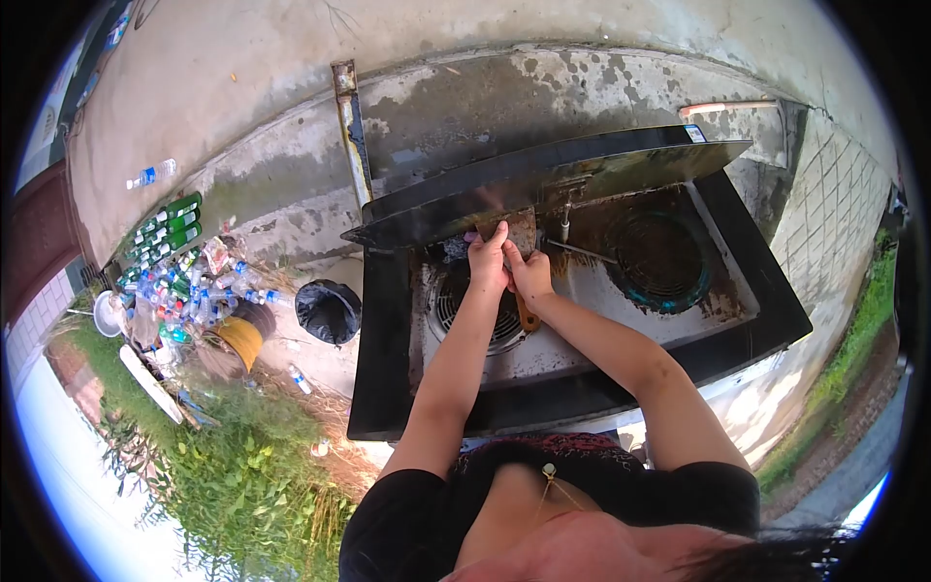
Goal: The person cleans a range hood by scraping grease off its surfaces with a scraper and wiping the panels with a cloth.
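Observation:
Both hands meet at the raised panel of a greasy black range hood (582, 388) that lies on its back. My left hand (487, 262) is closed near the panel (621, 165), its fingers partly hidden. Beside it, my right hand (529, 274) wraps round a broad-bladed scraper (529, 317), whose orange-brown handle sticks out below the palm. The scraper's wide, brown-stained blade shows above the fingers, against the panel's lower edge. Under my forearms sits one round fan grille (475, 308). Another grille (661, 262), thick with brown grime, lies to the right. A metal support rod (565, 225) stands right of my hands.
Left of the hood stands a bin with a black bag (328, 311). Beyond it lie a heap of plastic bottles (208, 291), green bottles (175, 228) and a yellow tipped container (236, 341). A dirty metal strip (351, 136) leans at the concrete ledge (456, 107) behind.

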`<action>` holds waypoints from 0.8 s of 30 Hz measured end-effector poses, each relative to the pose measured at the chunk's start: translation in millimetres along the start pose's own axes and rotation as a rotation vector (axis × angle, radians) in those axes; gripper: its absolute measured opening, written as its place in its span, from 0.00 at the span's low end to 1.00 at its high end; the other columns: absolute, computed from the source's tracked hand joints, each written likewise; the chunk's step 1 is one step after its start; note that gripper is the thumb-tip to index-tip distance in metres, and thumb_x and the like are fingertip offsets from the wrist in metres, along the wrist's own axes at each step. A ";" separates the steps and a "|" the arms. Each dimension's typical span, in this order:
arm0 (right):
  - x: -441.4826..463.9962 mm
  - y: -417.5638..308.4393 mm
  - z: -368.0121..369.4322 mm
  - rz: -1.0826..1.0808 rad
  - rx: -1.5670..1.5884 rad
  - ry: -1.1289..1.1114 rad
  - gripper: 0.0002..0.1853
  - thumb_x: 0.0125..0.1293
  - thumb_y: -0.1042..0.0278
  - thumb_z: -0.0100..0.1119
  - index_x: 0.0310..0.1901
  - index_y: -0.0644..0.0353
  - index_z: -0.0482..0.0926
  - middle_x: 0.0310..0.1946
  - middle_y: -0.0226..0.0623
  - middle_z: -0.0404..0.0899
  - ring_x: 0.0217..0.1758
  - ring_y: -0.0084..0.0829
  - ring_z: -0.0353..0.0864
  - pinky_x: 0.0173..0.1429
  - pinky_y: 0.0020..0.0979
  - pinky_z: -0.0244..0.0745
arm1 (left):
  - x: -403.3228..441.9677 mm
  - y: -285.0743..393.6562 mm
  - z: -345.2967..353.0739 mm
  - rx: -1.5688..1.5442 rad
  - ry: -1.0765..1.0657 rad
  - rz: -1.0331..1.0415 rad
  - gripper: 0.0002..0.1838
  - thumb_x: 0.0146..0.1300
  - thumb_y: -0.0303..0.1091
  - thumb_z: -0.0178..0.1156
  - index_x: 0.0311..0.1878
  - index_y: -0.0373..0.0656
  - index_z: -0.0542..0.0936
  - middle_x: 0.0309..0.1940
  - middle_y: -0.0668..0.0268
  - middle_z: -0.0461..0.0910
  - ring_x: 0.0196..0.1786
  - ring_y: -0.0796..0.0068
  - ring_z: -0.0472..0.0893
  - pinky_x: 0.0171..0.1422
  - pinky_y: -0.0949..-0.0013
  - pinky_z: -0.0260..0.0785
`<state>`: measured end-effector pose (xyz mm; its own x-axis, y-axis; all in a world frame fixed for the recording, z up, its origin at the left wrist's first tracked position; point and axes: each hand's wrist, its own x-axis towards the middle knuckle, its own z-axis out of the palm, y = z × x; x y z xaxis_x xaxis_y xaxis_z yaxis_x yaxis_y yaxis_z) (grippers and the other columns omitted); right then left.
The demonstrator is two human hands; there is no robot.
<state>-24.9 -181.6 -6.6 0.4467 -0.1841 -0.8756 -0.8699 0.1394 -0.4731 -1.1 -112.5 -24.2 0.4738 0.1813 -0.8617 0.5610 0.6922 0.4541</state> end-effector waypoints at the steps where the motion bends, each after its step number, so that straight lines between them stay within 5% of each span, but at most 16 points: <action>1: 0.2 -0.2 -0.5 -0.006 -0.002 0.002 0.22 0.56 0.53 0.60 0.23 0.63 0.65 0.10 0.33 0.68 0.07 0.22 0.64 0.10 0.24 0.56 | -3.1 2.7 3.1 0.001 0.015 -0.015 0.11 0.53 0.28 0.63 0.38 0.44 0.72 0.31 0.71 0.75 0.29 0.80 0.72 0.32 0.74 0.66; 15: -28.4 -38.8 -2.1 -0.157 0.040 -0.129 0.19 0.59 0.56 0.57 0.23 0.64 0.69 0.12 0.32 0.70 0.08 0.21 0.66 0.11 0.23 0.58 | -21.8 29.3 19.0 -0.045 -0.114 0.056 0.08 0.56 0.33 0.61 0.37 0.41 0.74 0.26 0.67 0.75 0.23 0.76 0.73 0.26 0.72 0.67; 19: -36.8 -26.8 -2.8 0.203 0.047 -0.054 0.20 0.60 0.54 0.55 0.22 0.63 0.69 0.12 0.32 0.69 0.10 0.24 0.67 0.12 0.26 0.60 | -26.6 20.3 -1.0 0.143 -0.031 -0.175 0.10 0.57 0.36 0.59 0.39 0.44 0.73 0.30 0.69 0.74 0.29 0.76 0.71 0.25 0.69 0.64; 22: -0.2 -8.6 -4.8 0.401 0.046 0.021 0.22 0.60 0.52 0.54 0.20 0.64 0.68 0.11 0.33 0.68 0.10 0.26 0.67 0.12 0.27 0.60 | 14.3 -13.1 -26.5 0.241 -0.037 -0.384 0.08 0.57 0.39 0.59 0.32 0.48 0.73 0.26 0.70 0.74 0.23 0.75 0.71 0.20 0.68 0.60; 24: 18.1 -3.8 -8.1 0.334 -0.035 0.006 0.24 0.60 0.51 0.53 0.18 0.64 0.68 0.10 0.34 0.68 0.09 0.26 0.66 0.11 0.28 0.59 | 29.8 -21.2 -28.5 0.207 -0.145 -0.482 0.10 0.56 0.42 0.59 0.28 0.49 0.72 0.23 0.69 0.73 0.18 0.73 0.68 0.17 0.68 0.56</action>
<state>-15.2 -193.3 -19.9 0.1347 -0.1393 -0.9810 -0.9748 0.1593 -0.1565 -18.2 -101.9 -66.0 0.2100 -0.2309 -0.9500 0.8527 0.5187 0.0624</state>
